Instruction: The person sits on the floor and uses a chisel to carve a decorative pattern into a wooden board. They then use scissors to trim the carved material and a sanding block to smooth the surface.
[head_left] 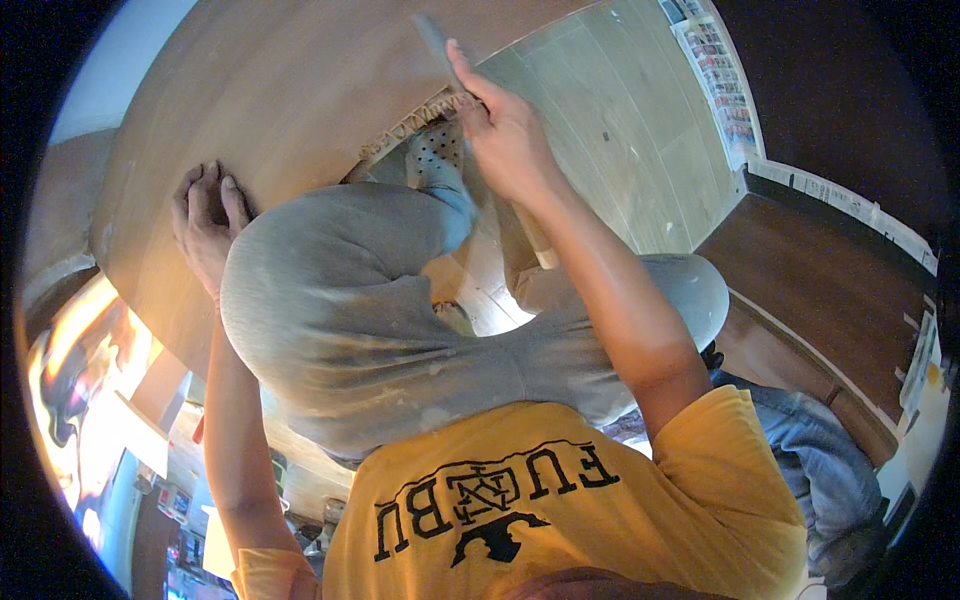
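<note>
My left hand (pixel 208 215) rests with curled fingers on a tan wooden panel (pixel 230 85), beside my left knee; what is under the fingers is unclear. My right hand (pixel 500 140) grips a long, narrow flat tool (pixel 432 38), grey at its upper end, held across the panel's edge. A pale strip (pixel 540 245) below my wrist appears to belong to it. A rough, jagged strip (pixel 405 128) runs along that edge, next to a pale, dark-dotted shoe or sock (pixel 437 150) on my foot.
Pale plank flooring (pixel 620 100) lies to the right, bordered by dark brown panels (pixel 820 280) edged with taped newspaper (pixel 715 85). My bent legs (pixel 330 300) take up the middle. Blue denim (pixel 820 470) is bunched at lower right; bright clutter (pixel 140 440) stands at lower left.
</note>
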